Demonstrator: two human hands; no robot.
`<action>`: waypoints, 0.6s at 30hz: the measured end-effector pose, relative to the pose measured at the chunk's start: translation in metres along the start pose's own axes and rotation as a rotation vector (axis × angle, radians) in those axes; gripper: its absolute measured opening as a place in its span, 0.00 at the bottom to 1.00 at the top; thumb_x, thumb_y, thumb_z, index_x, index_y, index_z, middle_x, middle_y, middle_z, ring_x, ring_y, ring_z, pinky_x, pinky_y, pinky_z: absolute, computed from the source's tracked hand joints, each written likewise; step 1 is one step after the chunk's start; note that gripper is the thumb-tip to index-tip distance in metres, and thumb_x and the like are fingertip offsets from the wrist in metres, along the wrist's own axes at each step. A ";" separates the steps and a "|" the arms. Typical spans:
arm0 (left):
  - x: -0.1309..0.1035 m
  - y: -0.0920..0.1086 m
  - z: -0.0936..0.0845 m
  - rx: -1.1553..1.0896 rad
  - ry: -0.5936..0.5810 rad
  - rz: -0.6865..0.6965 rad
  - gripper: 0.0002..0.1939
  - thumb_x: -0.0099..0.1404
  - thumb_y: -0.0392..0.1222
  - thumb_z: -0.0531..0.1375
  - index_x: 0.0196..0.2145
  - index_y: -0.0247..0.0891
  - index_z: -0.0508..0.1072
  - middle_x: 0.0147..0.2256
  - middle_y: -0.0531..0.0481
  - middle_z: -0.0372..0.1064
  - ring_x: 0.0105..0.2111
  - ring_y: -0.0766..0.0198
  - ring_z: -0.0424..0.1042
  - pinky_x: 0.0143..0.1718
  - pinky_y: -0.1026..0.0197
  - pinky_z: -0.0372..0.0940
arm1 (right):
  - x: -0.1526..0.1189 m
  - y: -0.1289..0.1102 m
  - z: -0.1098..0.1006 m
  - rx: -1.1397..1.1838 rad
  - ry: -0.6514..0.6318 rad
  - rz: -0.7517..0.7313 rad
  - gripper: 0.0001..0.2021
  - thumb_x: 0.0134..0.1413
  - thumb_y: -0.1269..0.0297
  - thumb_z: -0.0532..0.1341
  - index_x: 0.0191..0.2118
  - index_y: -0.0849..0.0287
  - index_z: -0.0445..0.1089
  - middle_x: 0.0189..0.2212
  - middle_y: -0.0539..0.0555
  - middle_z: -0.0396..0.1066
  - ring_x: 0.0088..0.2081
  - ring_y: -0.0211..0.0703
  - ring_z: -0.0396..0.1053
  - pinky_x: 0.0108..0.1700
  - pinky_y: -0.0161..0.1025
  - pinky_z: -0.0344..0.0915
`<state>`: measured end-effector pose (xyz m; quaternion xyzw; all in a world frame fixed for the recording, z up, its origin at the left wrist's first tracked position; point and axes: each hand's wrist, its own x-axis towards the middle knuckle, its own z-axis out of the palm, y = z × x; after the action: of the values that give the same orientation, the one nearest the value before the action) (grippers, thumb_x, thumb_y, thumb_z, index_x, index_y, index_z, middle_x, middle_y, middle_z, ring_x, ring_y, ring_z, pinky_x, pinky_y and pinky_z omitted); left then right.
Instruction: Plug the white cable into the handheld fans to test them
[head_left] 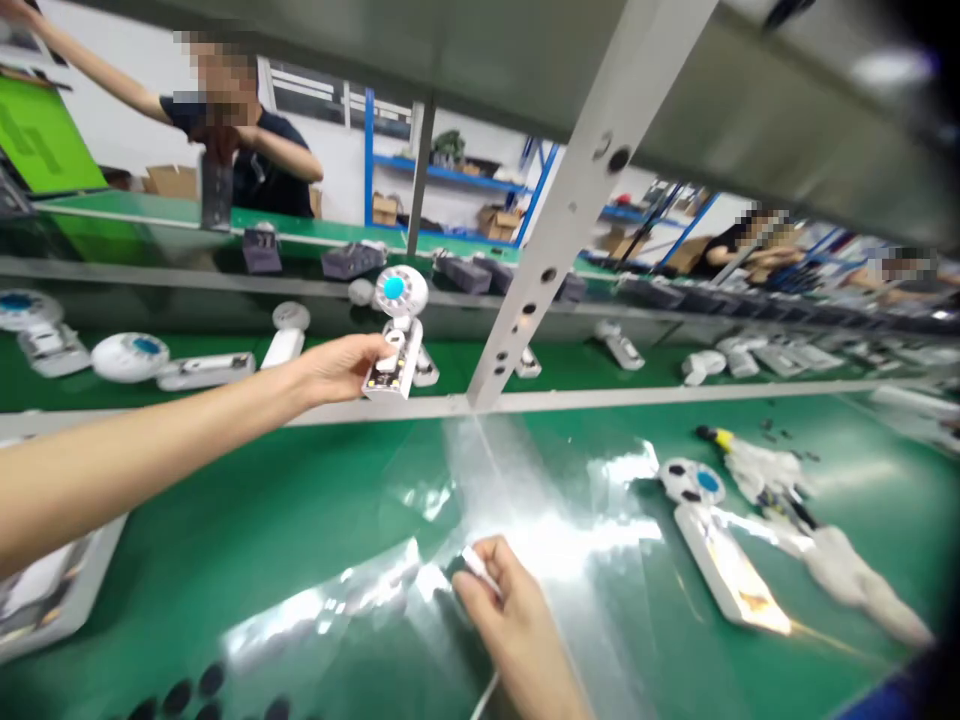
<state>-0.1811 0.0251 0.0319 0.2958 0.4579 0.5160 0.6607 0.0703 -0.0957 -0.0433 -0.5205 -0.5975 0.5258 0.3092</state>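
Note:
My left hand [341,370] reaches out over the front rail and holds a white device [392,365] upright. The device has a round head with a blue disc and an open lower body showing dark parts inside. Lower down, above the green bench [300,480], my right hand [499,590] pinches a small white plug [477,566], and a thin white cable hangs below that hand. Clear plastic film [337,595] lies beneath and around it. To the right rests another white device [727,565] with a blue disc on its head.
A slanted metal post [540,260] rises behind the hands. White devices line the green belt, with dark boxes [461,272] beyond. Cloth-like white material [832,560] lies at right, a white tray [60,600] at left, black discs [212,680] in front. People are at work across the line.

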 end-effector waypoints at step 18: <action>-0.139 -0.088 0.005 0.826 -0.078 0.166 0.20 0.66 0.55 0.44 0.38 0.39 0.67 0.33 0.50 0.70 0.33 0.60 0.69 0.35 0.60 0.62 | 0.008 -0.014 0.068 0.520 -0.263 0.049 0.25 0.36 0.43 0.66 0.34 0.59 0.65 0.13 0.39 0.51 0.12 0.27 0.42 0.14 0.29 0.42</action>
<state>-0.1470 -0.1325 -0.0001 0.5908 0.5754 0.3291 0.4599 0.0018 -0.1077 -0.0483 -0.3655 -0.4651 0.7314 0.3393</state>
